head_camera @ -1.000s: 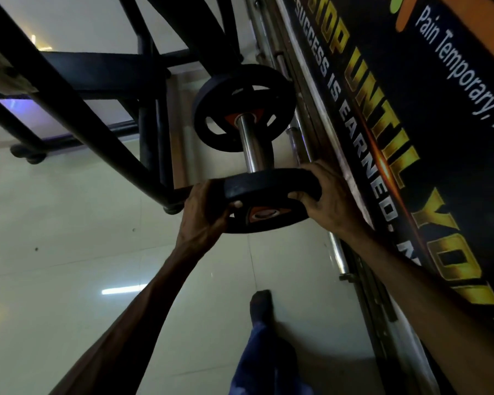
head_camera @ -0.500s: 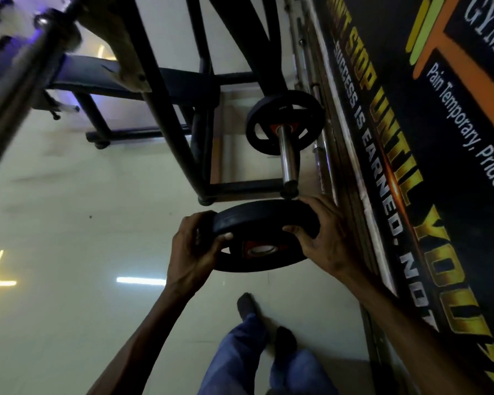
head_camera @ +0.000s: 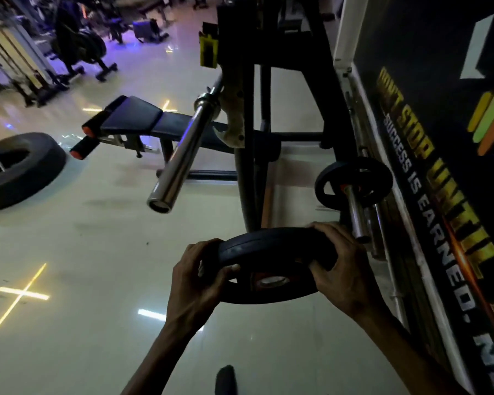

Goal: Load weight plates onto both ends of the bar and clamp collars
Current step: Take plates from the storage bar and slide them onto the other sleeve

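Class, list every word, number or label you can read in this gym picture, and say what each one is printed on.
"STOP UNTIL": large yellow letters on the wall banner; the word before is partly legible.
"SUCCESS IS EARNED.": white line on the same banner.
"Pai": cut off at the frame edge.
Weight plate hub label: too blurred to read.

Black wall banner [head_camera: 428, 115], right side: large yellow "STOP UNTIL", first word partly cut off. White line beside it: "SUCCESS IS EARNED." Fragment "Pai" at right edge. Weight plate hub label unreadable.
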Tool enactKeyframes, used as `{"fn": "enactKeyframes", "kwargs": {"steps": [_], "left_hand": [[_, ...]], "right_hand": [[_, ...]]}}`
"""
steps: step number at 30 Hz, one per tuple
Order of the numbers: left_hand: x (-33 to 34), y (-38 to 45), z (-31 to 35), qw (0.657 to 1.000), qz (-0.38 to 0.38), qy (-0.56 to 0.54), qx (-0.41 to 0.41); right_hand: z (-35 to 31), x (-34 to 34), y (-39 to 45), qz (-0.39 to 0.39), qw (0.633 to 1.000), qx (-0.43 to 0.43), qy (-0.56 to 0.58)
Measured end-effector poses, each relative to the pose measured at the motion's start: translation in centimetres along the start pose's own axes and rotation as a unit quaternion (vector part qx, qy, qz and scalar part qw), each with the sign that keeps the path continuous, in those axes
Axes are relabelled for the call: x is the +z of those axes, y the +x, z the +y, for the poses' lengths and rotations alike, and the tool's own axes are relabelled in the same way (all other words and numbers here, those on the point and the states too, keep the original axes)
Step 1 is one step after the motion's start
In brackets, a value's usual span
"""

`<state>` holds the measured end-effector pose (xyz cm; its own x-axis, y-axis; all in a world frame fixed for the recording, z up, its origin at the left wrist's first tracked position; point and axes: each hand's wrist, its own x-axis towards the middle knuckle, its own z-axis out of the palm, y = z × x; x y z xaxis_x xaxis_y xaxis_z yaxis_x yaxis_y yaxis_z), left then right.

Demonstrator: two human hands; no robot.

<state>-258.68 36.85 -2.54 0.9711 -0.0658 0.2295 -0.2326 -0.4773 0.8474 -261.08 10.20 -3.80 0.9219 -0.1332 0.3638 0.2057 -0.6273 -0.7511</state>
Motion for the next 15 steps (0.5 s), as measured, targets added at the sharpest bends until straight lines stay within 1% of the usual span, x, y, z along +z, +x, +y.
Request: {"fn": "enactKeyframes", "kwargs": {"steps": [6, 11, 15], "left_hand": [[-8.4, 3.8, -2.8, 0.999, -0.005, -0.014, 0.039], [-14.2, 6.9, -3.2, 0.996, -0.009, -0.002, 0.092], [-17.1, 9.2, -2.7, 0.995, 0.003, -0.023, 0.093]], "right_hand": [[-7.1, 5.6, 2.1, 0.025, 0.999, -0.014, 0.015], [-12.3, 8.8, 3.5, 0.05, 0.998, -0.003, 0.026], [-16.2, 10.1, 5.4, 0.076, 0.996, -0.005, 0.036]]}}
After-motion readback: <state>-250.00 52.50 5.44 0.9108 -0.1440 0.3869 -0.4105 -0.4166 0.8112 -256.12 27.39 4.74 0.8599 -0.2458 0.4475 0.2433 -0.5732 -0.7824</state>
